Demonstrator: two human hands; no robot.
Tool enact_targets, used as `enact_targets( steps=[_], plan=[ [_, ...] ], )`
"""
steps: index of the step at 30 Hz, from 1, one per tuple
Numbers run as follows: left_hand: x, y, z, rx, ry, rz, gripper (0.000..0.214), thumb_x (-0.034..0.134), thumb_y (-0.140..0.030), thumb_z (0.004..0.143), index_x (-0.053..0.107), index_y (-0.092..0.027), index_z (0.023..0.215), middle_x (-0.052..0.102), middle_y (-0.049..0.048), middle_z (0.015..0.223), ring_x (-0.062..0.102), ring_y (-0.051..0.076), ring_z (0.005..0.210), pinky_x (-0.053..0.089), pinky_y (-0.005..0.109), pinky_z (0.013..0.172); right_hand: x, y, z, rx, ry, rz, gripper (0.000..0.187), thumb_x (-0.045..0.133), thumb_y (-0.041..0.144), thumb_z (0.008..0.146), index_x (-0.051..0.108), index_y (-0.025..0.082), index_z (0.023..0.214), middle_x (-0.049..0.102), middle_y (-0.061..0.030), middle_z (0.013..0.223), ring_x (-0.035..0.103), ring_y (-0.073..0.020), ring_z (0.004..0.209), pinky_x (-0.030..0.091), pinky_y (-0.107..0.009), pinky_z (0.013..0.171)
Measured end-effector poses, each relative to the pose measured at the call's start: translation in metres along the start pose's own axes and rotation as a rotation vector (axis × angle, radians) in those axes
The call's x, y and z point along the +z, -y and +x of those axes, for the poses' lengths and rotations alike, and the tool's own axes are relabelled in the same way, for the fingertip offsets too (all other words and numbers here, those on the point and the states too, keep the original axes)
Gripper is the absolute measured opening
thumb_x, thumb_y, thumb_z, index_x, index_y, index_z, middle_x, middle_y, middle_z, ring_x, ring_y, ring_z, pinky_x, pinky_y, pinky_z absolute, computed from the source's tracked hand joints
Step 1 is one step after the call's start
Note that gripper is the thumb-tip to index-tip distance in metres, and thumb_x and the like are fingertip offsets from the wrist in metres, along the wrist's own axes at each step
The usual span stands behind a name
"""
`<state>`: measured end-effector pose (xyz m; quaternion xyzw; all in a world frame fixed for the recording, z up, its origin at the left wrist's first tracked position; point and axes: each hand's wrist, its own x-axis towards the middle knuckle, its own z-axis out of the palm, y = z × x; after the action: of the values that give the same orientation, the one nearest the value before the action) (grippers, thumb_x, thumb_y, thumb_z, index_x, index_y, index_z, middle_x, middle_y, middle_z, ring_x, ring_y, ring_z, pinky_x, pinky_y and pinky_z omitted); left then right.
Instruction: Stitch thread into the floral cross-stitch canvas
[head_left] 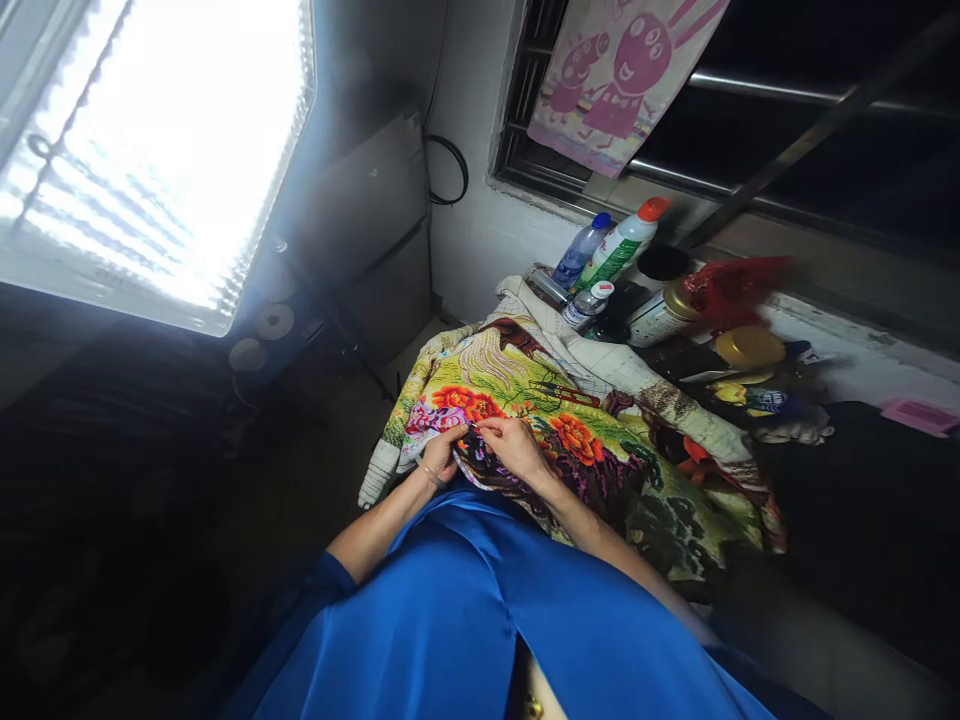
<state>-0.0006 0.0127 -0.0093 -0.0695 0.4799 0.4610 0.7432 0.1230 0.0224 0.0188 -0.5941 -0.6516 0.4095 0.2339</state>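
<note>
A large embroidered cloth [517,370] with orange flowers on yellow-green and dark areas spreads in front of me, its long edges rolled up. My left hand [442,455], a bangle on its wrist, is closed on the cloth near its lower left part. Close beside it, my right hand [514,445] pinches at the cloth's surface, fingertips almost meeting the left thumb. Whatever lies between the right fingertips is too small to make out. Red-handled thread snips [576,395] rest on the cloth beyond my right hand.
A bright lamp [150,150] hangs at upper left. Behind the cloth stand a blue-capped bottle [581,250], a red-capped spray can [619,250], a small water bottle [589,305] and a gold-rimmed tin [660,315]. A pink box [921,416] lies far right, below a barred window.
</note>
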Motion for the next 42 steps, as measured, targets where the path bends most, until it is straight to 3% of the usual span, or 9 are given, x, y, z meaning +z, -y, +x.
enact_targets(
  steps=[7, 15, 18, 22, 30, 36, 42],
  plan=[
    [-0.002, 0.001, 0.002, 0.010, -0.008, -0.014, 0.016, 0.072, -0.004, 0.055, 0.061, -0.015, 0.060, 0.064, 0.0019, 0.054, 0.067, 0.023, 0.080, 0.046, 0.037, 0.092, -0.001, -0.001, 0.001, -0.009, 0.007, -0.030, 0.028, 0.046, 0.019, 0.076, 0.074, 0.018, 0.081, 0.065, -0.0005, 0.050, 0.059, -0.0157, 0.050, 0.046, -0.026, 0.057],
    [0.002, 0.000, -0.001, -0.021, 0.007, 0.013, 0.012, 0.071, -0.008, 0.058, 0.062, -0.015, 0.062, 0.070, 0.0063, 0.067, 0.067, 0.025, 0.087, 0.048, 0.038, 0.091, -0.004, 0.004, 0.009, -0.083, 0.034, -0.236, 0.026, 0.049, 0.015, 0.076, 0.074, 0.019, 0.078, 0.073, -0.0057, 0.071, 0.065, -0.0180, 0.065, 0.046, -0.027, 0.066],
    [0.002, 0.000, -0.001, -0.021, 0.015, 0.004, 0.013, 0.072, -0.011, 0.058, 0.062, -0.015, 0.066, 0.071, 0.0067, 0.070, 0.068, 0.025, 0.087, 0.049, 0.038, 0.091, -0.002, 0.006, 0.010, -0.084, 0.027, -0.281, 0.026, 0.048, 0.015, 0.077, 0.073, 0.019, 0.075, 0.072, -0.0059, 0.069, 0.064, -0.0174, 0.064, 0.045, -0.026, 0.065],
    [0.004, -0.002, -0.002, -0.046, 0.018, -0.021, 0.014, 0.073, -0.013, 0.059, 0.062, -0.015, 0.067, 0.071, 0.0068, 0.071, 0.068, 0.025, 0.086, 0.050, 0.038, 0.089, 0.002, 0.003, 0.007, -0.073, -0.003, -0.206, 0.024, 0.048, 0.016, 0.077, 0.072, 0.019, 0.075, 0.068, -0.0025, 0.060, 0.061, -0.0151, 0.055, 0.044, -0.024, 0.058],
    [0.010, -0.005, -0.002, -0.046, -0.041, 0.021, 0.014, 0.068, -0.008, 0.061, 0.057, -0.016, 0.057, 0.065, 0.0027, 0.055, 0.068, 0.022, 0.078, 0.050, 0.034, 0.085, 0.011, -0.010, 0.001, 0.009, -0.078, 0.006, 0.017, 0.055, 0.019, 0.073, 0.071, 0.021, 0.072, 0.072, -0.0035, 0.071, 0.063, -0.0167, 0.062, 0.048, -0.026, 0.061],
    [0.008, -0.006, 0.000, -0.070, -0.025, 0.028, 0.018, 0.067, -0.006, 0.059, 0.054, -0.017, 0.054, 0.059, 0.0002, 0.047, 0.067, 0.022, 0.077, 0.049, 0.033, 0.084, 0.012, -0.006, 0.000, 0.060, -0.085, 0.020, 0.011, 0.058, 0.020, 0.069, 0.068, 0.020, 0.066, 0.065, -0.0003, 0.056, 0.058, -0.0152, 0.051, 0.045, -0.025, 0.055],
    [0.002, -0.005, 0.005, -0.091, -0.011, 0.030, 0.017, 0.069, -0.008, 0.058, 0.054, -0.016, 0.055, 0.062, 0.0015, 0.052, 0.066, 0.021, 0.074, 0.050, 0.032, 0.080, 0.016, -0.006, 0.000, 0.092, -0.095, 0.086, 0.009, 0.057, 0.021, 0.068, 0.065, 0.020, 0.064, 0.064, -0.0002, 0.056, 0.057, -0.0144, 0.051, 0.043, -0.024, 0.052]
  ],
)
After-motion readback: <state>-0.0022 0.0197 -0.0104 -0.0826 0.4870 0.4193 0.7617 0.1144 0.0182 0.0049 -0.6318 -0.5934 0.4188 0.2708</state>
